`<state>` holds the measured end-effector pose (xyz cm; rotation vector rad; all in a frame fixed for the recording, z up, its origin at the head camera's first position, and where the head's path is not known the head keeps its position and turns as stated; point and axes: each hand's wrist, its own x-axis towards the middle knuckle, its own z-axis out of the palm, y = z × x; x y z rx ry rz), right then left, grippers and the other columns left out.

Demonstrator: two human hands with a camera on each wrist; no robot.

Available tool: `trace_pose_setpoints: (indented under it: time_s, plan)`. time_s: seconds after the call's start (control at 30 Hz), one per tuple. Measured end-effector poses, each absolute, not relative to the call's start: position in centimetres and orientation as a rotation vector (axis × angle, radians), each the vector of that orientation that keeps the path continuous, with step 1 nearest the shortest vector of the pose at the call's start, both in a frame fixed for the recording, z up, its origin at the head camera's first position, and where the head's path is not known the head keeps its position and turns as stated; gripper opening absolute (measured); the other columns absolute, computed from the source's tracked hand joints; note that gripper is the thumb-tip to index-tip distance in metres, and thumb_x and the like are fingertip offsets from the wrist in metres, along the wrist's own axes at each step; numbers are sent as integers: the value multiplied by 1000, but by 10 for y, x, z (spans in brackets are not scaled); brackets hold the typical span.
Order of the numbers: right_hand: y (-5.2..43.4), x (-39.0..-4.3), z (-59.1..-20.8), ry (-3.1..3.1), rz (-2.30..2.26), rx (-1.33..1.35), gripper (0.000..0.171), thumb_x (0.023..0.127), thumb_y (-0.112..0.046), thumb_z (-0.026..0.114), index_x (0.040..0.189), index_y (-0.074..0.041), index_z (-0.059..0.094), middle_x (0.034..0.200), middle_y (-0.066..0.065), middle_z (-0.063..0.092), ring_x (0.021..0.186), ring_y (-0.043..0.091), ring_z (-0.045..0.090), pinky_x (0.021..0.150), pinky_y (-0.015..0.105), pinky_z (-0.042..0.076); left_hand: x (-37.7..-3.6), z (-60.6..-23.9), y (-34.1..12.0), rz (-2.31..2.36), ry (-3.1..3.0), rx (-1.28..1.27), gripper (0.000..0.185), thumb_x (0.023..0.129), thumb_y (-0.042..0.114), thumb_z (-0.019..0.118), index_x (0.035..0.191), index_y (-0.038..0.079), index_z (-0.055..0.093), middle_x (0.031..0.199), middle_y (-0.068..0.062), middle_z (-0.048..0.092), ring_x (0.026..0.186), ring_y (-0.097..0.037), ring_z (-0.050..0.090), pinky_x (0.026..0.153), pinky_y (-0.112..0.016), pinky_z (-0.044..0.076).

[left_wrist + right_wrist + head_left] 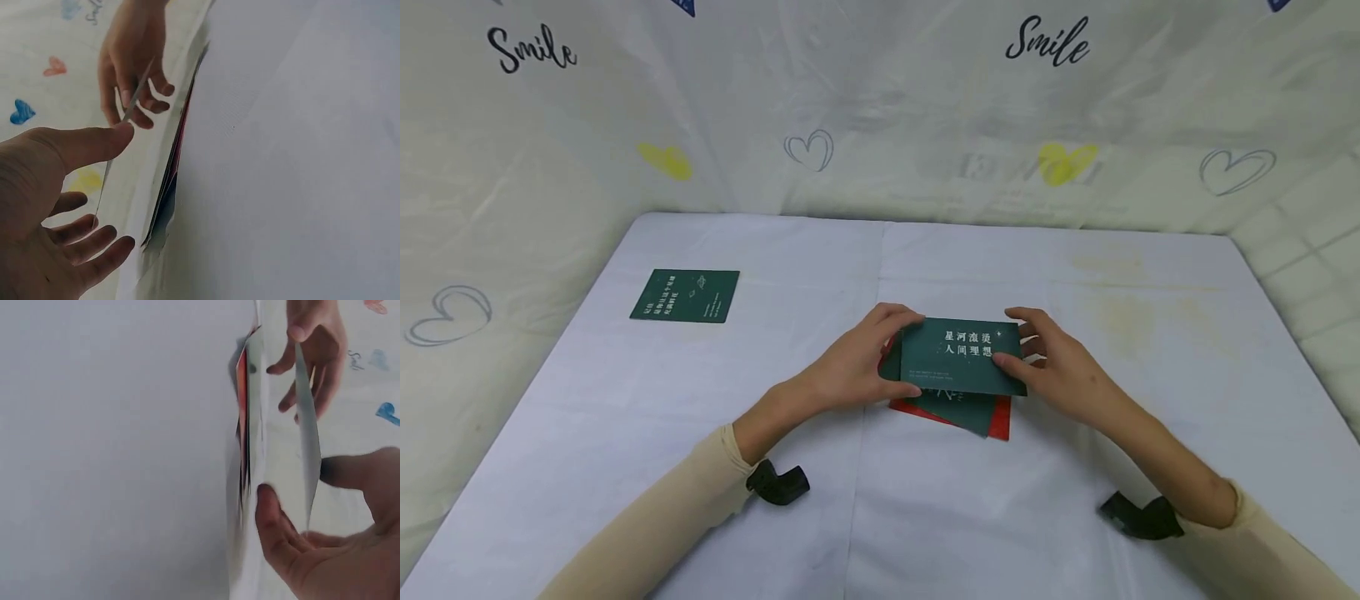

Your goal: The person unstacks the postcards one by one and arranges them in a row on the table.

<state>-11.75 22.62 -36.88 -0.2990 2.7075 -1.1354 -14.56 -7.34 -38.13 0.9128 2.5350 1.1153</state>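
table [700, 433]: covered in a pale cloth, it filled the lower frame, with a printed plastic curtain [880, 125] hung around it from nine o'clock to three o'clock.
small pile [977, 412]: red and green cards lay overlapped on the cloth at the centre, just under the hands; the wrist views showed them lying flat, apart from the lifted one.
lone green card [685, 295]: it lay flat at about ten o'clock from the pile, well apart from both hands.
held green card [964, 357]: printed with white characters, it was raised just above the pile, face up and roughly level, its long edges running nine to three.
left hand [857, 360]: it pinched the card's nine o'clock end, thumb on top and fingers curled beneath; the left wrist view showed the thumb tip on the card's edge.
right hand [1060, 367]: it pinched the three o'clock end in the same way, thumb on the face, fingers loosely bent under it.
doing it well: as a judgement, a light, even pinch at both ends should have kept the thin card from bowing, and lifting it clear before any sideways move would have spared the pile below from being dragged.
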Motion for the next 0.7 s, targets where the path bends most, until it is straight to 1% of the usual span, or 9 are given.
trace_pose_setpoints:
  time_s: [0.1,0.17,0.3,0.4,0.57,0.7]
  plan:
    - [226,-120,-369,2596,-1290,-226,71,103,-22,67,161,-7,28,122,20,60,101,21,70,74,23,56,-147,-381,-74,1138,2538,901,87,84,26,89,155,11,43,157,-4,40,138,-19,49,112,-38,51]
    - [226,-122,-368,2511,-1394,-180,72,104,-20,65,162,-7,24,120,20,62,98,15,70,73,22,56,-147,-382,-75,1151,2538,890,87,84,25,89,156,11,42,157,-3,39,138,-18,49,109,-36,53]
    - [224,-123,-367,2365,-1571,-120,72,106,-19,62,163,-5,20,123,19,63,92,6,71,83,21,60,-149,-384,-79,1181,2536,863,86,84,22,89,156,11,42,158,-2,38,137,-17,49,105,-34,55]
    - [220,-122,-367,2253,-1671,-98,70,106,-20,61,161,-1,21,127,19,63,91,9,75,85,24,62,-150,-383,-83,1201,2538,858,86,83,18,89,155,10,43,158,-3,40,135,-19,50,102,-36,56]
    - [213,-120,-367,2118,-1754,-101,58,106,-20,61,151,2,30,131,16,66,85,21,79,88,30,63,-152,-384,-89,1215,2561,852,87,82,14,90,154,9,43,158,-5,41,133,-22,52,99,-36,58]
    - [207,-120,-368,2131,-1784,-146,50,107,-21,60,145,1,35,127,12,69,81,24,79,86,31,64,-153,-385,-92,1221,2571,806,94,82,12,89,160,11,36,162,-6,39,136,-25,53,98,-37,59]
